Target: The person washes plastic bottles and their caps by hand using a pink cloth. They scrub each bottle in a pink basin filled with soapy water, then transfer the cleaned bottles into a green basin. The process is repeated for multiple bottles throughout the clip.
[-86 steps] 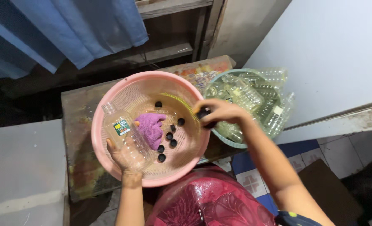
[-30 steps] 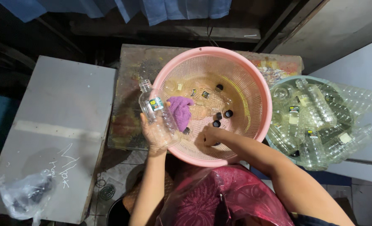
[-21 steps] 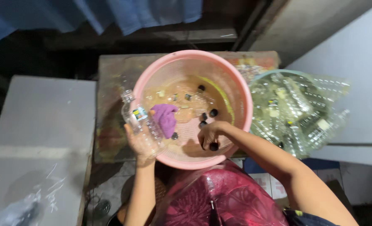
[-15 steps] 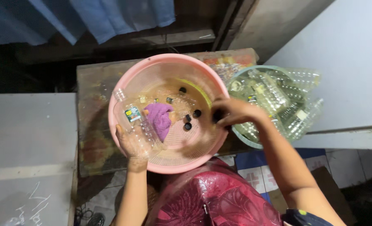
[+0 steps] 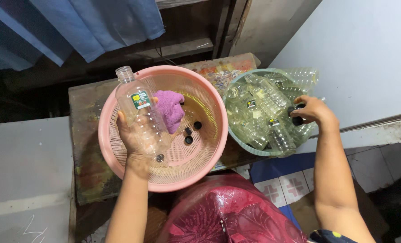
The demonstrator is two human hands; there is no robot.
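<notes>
Left hand (image 5: 135, 135) closed round clear plastic bottle (image 5: 142, 114), neck beyond fingertips; right hand (image 5: 313, 110) pinching dark bottle cap (image 5: 297, 120) over green basket (image 5: 236, 135).

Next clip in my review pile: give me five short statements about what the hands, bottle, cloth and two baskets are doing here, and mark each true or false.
1. The left hand holds a clear plastic bottle over the pink basket. True.
2. The bottle has its cap screwed on. False: its neck is open, with no cap.
3. The purple cloth lies in the green basket. False: it sits in the pink basket, beside the bottle.
4. The right hand is over the green basket, at a dark cap. True.
5. The green basket holds only loose caps. False: it is piled with clear bottles; the loose dark caps lie in the pink basket.
</notes>
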